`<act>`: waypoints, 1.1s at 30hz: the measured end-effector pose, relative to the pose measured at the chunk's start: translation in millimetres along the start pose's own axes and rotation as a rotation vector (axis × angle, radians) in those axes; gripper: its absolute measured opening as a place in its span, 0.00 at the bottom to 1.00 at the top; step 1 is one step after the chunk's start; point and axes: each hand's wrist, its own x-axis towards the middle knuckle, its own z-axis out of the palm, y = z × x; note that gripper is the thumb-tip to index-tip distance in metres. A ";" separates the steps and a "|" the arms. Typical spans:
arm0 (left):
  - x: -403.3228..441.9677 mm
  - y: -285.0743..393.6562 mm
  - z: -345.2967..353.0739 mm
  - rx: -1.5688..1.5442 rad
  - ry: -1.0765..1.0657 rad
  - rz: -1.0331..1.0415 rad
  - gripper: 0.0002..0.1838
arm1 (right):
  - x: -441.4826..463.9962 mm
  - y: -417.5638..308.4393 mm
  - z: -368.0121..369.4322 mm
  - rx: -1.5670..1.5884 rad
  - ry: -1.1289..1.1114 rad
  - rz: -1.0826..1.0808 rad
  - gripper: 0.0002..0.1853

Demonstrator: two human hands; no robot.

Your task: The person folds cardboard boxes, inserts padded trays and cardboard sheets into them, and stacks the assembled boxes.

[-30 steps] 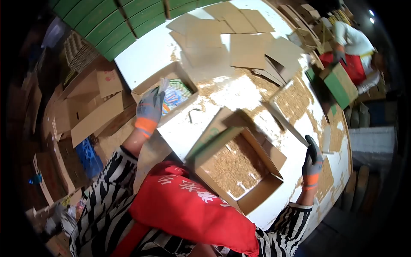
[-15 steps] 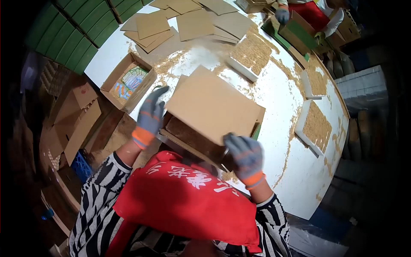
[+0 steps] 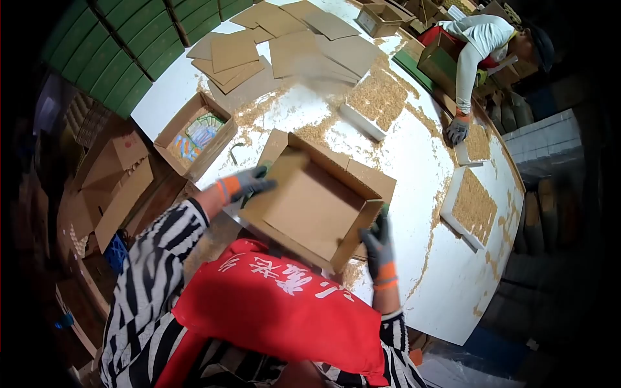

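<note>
An open cardboard box (image 3: 312,205) sits at the table's near edge, tilted away from square to me, with brown inner walls and a flat cardboard panel across its bottom. Traces of green show at its outer sides. My left hand (image 3: 248,184), in a grey and orange glove, is at the box's left wall with fingers stretched toward it. At the right wall is my gloved right hand (image 3: 378,249), its thumb near the wall and its fingers extended along the outside corner. Whether either hand bears the box's weight is unclear.
Another cardboard box (image 3: 196,136) holds colourful packets at the left. Loose cardboard sheets (image 3: 236,52) lie at the back. White trays of brown shreds (image 3: 378,100) stand on the white table (image 3: 414,271). Across it, a co-worker's gloved hand (image 3: 458,129) touches a tray.
The cardboard panel that covered the box top now lies inside it. My right hand has shifted off the panel to the box's right side; my left hand moved down. The co-worker reached toward a tray.
</note>
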 end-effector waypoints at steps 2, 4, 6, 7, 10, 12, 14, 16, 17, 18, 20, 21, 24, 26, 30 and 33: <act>25.0 -21.6 23.7 0.390 0.210 0.002 0.60 | 10.2 42.0 11.3 -0.511 0.016 -0.031 0.36; 25.7 -16.7 29.8 0.315 0.225 0.078 0.62 | 8.3 50.8 48.9 -0.954 0.235 -0.134 0.43; 20.3 -20.9 27.5 0.284 0.144 0.169 0.60 | 14.6 91.6 51.3 -0.513 0.317 -0.266 0.44; 7.3 -9.7 25.1 0.194 0.087 0.182 0.60 | 11.5 82.2 51.0 -0.385 0.246 -0.137 0.42; 2.0 -10.4 29.6 0.009 0.052 0.234 0.59 | 11.4 94.6 28.1 -0.279 0.156 -0.034 0.44; -2.0 -4.7 14.2 -0.072 0.152 0.256 0.57 | 14.4 61.9 65.6 -0.093 0.111 -0.014 0.40; -23.2 16.4 -32.2 -0.285 0.182 0.286 0.53 | 21.1 19.9 100.9 -0.058 0.005 0.040 0.35; -47.3 23.8 -101.8 -0.334 0.293 0.299 0.48 | 37.5 -9.0 140.3 -0.149 -0.160 0.034 0.30; -61.9 22.6 -143.9 -0.268 0.379 0.338 0.46 | 49.7 -10.7 156.2 -0.242 -0.253 -0.126 0.30; -81.3 22.8 -180.5 -0.388 0.472 0.367 0.44 | 64.7 -9.8 173.6 -0.391 -0.336 -0.373 0.30; -121.4 27.6 -249.8 -0.477 0.557 0.383 0.35 | 73.5 -21.6 217.2 0.088 -0.416 -0.048 0.31; -142.3 14.8 -294.2 -0.607 0.514 0.171 0.31 | 79.6 -16.2 221.8 -0.058 -0.476 -0.042 0.32; -180.0 -33.6 -355.8 -0.410 0.681 0.678 0.32 | 98.3 38.1 201.8 -0.101 -0.445 0.117 0.31; -169.3 -98.7 -426.2 -0.491 0.766 0.700 0.30 | 91.2 25.4 199.8 0.020 -0.302 0.281 0.29; -107.7 -94.0 -469.8 -0.704 0.635 0.213 0.26 | 85.1 29.7 181.7 0.078 -0.098 0.342 0.29; -75.7 -99.2 -461.5 -0.650 0.553 0.184 0.25 | 82.1 37.3 168.2 0.036 -0.058 0.391 0.29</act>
